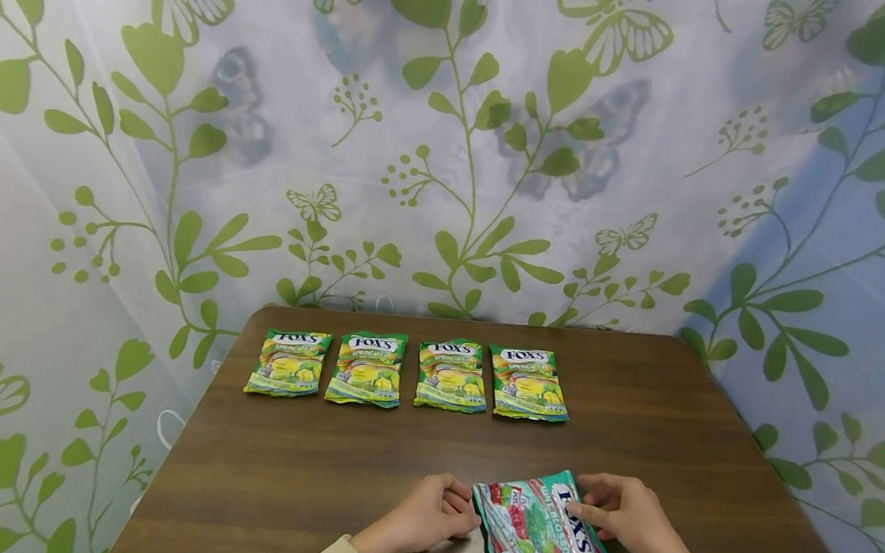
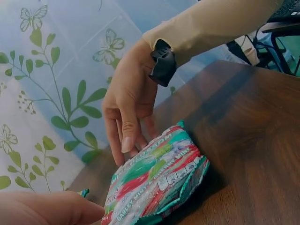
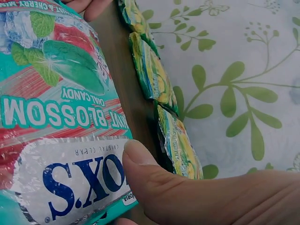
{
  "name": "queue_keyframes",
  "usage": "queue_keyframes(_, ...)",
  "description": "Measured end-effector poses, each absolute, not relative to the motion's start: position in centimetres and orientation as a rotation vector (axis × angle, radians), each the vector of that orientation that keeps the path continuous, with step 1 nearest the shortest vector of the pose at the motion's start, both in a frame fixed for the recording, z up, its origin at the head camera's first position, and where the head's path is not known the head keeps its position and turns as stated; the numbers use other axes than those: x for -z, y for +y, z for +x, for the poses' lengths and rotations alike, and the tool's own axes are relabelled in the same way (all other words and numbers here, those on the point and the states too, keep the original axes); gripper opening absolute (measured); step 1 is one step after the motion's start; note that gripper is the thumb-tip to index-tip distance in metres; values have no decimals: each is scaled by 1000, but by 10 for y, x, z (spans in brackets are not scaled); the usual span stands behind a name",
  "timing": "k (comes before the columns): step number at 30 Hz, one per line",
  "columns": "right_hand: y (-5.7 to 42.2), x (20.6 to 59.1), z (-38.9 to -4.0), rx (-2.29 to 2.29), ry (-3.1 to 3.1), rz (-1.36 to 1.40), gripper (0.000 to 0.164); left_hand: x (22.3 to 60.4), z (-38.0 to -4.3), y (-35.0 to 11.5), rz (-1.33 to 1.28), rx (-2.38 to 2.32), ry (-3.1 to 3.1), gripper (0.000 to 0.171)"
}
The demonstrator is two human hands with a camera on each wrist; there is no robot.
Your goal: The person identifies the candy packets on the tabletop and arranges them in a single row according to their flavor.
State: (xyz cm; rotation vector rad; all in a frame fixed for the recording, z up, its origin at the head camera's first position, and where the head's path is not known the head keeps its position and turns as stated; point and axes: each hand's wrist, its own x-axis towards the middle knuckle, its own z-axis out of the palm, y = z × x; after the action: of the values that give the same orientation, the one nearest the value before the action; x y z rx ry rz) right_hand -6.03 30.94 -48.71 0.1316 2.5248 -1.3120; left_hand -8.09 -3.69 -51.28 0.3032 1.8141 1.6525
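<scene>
A teal and red bag of Fox's mint candy (image 1: pixel 530 532) lies turned sideways near the front of the table. At its right side, my right hand (image 1: pixel 628 516) grips the edge. The thumb (image 3: pixel 145 173) lies over the printed logo, and the fingers go round the side. My left hand (image 1: pixel 430 514) is at the bag's opposite side with loosely bent fingers, its fingertips right at the edge. In the left wrist view, a finger of this hand (image 2: pixel 47 208) meets the bag's corner (image 2: pixel 110 213).
Several green and yellow Fox's candy bags, including the leftmost bag (image 1: pixel 288 363) and rightmost bag (image 1: pixel 529 383), form a row along the back of the brown table (image 1: pixel 313 449). Behind it hangs a leaf-and-butterfly curtain (image 1: pixel 447 185). A black wristband (image 2: pixel 163 63) circles the right wrist.
</scene>
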Motion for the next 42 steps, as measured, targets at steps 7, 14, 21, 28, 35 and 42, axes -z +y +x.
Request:
queue_keyframes(7,307,488,-61,1288,2513,147,62,508,-74,-24,119,-1730,1735,27)
queue_keyframes(14,315,495,-66,1308,2431,86,63,508,-68,-15,70,-1786,1742,21)
queue_keyframes(21,311,492,-68,1306,2371,55,64,508,-63,-9,70,-1862,1690,22)
queue_keyframes(28,313,493,-71,1300,2347,38,66,510,-62,-1,31,-1872,1681,23)
queue_keyframes(35,318,491,-71,1303,2337,-12,59,514,-62,7,23,-1861,1704,19)
queue_keyframes(42,324,488,-72,1312,2333,-41,50,518,-62,17,55,-1935,1620,15)
